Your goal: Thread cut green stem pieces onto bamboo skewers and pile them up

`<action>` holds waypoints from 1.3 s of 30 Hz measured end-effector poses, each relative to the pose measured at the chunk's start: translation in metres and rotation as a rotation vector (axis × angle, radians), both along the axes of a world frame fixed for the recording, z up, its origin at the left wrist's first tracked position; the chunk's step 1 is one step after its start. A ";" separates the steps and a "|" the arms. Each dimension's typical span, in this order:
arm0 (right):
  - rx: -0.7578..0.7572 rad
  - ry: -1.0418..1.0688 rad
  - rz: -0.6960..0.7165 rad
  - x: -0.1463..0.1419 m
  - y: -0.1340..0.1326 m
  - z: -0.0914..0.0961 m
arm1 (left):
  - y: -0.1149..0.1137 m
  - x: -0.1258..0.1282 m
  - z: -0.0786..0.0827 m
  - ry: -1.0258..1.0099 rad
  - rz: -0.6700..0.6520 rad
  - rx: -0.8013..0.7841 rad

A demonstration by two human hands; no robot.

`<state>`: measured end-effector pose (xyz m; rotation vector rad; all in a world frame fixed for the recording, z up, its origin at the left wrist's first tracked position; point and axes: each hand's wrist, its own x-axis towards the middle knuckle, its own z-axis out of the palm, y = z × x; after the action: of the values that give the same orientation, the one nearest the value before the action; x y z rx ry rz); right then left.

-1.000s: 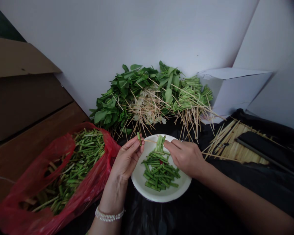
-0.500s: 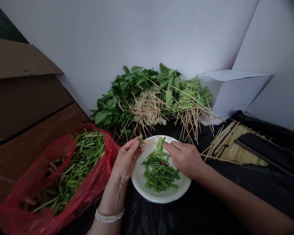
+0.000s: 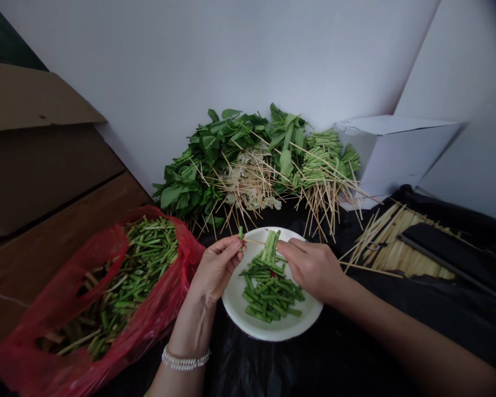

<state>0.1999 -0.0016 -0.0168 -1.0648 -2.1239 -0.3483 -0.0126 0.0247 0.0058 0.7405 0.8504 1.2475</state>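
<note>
Over the left rim of a white bowl [image 3: 248, 328], my left hand [image 3: 221, 264] pinches a short piece of green vegetable stem [image 3: 240, 238] between thumb and fingers. A thin wooden skewer [image 3: 254, 241] runs from that piece to several cut stems [image 3: 270, 246] threaded side by side. My right hand [image 3: 312, 267] is closed on the skewer just right of those stems, its fingers partly hiding it. Loose cut green stems [image 3: 273, 300] lie in the bowl below both hands, with a small red spot among them.
At left sits a red plastic bag [image 3: 165, 309] full of cut stems. Behind the bowl are leafy greens [image 3: 186, 176], filled skewers [image 3: 322, 160] and a white box [image 3: 405, 149]. Bare skewers [image 3: 421, 248] lie at right beside a dark flat object [image 3: 438, 248]. A cardboard box [image 3: 33, 165] stands far left.
The stem piece in my left hand has shifted very slightly toward the right. Both hands keep their grips; the whole view has moved a little.
</note>
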 end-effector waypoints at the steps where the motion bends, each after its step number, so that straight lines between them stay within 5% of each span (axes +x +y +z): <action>1: -0.007 -0.002 0.001 0.000 0.000 0.000 | 0.000 0.000 0.000 0.010 0.001 0.005; 18: -0.044 -0.037 0.035 -0.003 -0.002 -0.001 | -0.005 0.008 -0.002 0.157 -0.051 -0.002; 29: 0.085 -0.022 -0.031 0.003 0.002 0.003 | -0.009 0.010 -0.003 0.448 -0.172 0.205; 39: 0.115 -0.004 -0.065 0.005 0.004 0.005 | -0.020 0.015 -0.005 1.054 -0.633 0.552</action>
<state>0.2054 0.0028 -0.0114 -1.0680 -2.0497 -0.4982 0.0026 0.0050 0.0003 2.0272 0.9611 0.4342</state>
